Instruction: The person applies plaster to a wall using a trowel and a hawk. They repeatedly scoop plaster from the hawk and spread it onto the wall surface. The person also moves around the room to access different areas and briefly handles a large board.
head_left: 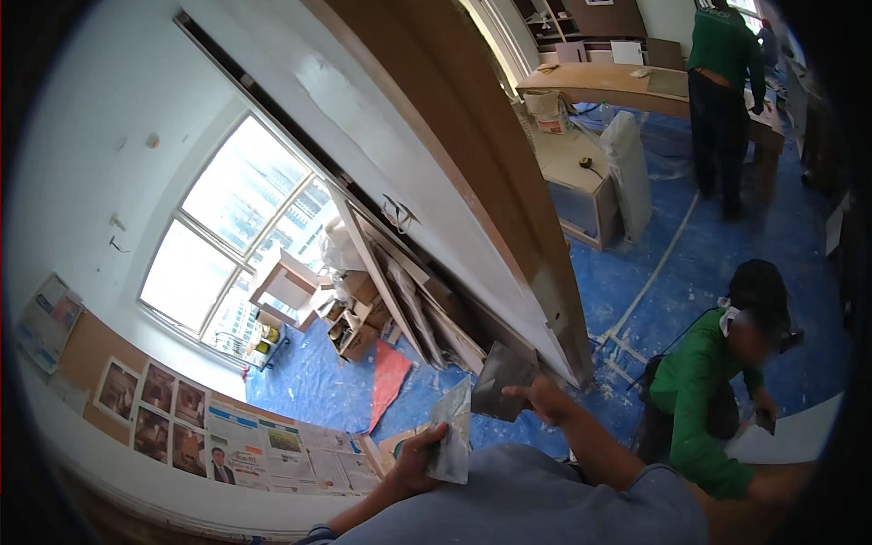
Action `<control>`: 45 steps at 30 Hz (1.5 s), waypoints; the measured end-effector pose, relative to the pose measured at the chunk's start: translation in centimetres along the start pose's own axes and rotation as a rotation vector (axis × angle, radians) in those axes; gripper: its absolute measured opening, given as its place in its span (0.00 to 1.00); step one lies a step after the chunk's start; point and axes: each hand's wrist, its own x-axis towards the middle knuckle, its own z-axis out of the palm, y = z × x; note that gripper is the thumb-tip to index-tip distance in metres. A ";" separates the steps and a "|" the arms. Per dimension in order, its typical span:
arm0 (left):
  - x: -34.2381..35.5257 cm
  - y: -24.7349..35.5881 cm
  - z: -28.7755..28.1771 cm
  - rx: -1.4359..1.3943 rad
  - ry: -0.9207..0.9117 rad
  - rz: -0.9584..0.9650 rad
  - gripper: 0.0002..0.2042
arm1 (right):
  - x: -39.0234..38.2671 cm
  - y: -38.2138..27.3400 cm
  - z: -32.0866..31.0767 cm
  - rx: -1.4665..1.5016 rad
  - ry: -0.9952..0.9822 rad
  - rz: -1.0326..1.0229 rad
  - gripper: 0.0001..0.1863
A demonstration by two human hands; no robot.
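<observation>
In the lower middle of the head view, my left hand (416, 461) is closed around a pale grey putty scraper (451, 445), a flat thin plate with smears on its face. My right hand (548, 400), a little farther off, grips a darker grey rectangular putty scraper (504, 381) by its side. The two plates are close to each other, and their faces lean at different angles. Just beyond them stands the foot of a white wall edge (490, 272) with a brown side. My fingers partly cover both plates.
A person in green (699, 391) crouches at my right beside a white panel (790, 436). Another person (722, 100) stands at a wooden counter (604, 80) farther back. Leaning boards (391, 272), a red cloth-like piece (389, 380) and boxes (352, 341) lie on blue floor sheeting (300, 368).
</observation>
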 end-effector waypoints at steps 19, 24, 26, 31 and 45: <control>-1.6 -3.8 -1.0 -0.146 -0.122 0.103 0.21 | 2.6 3.0 4.7 -0.159 -0.102 0.256 0.25; -1.0 -3.7 -0.5 -0.087 0.000 0.070 0.20 | 1.5 2.7 2.6 -0.045 -0.086 0.225 0.32; -0.8 -4.1 -0.3 -0.084 -0.040 0.067 0.20 | 0.8 2.0 2.4 -0.049 -0.053 0.231 0.33; -0.2 -4.5 1.2 -0.044 -0.086 0.076 0.20 | 0.6 2.4 1.3 -0.056 -0.038 0.211 0.29; 1.0 -5.4 2.2 -0.024 -0.150 -0.011 0.20 | -1.2 4.2 -1.0 -0.140 0.179 0.219 0.29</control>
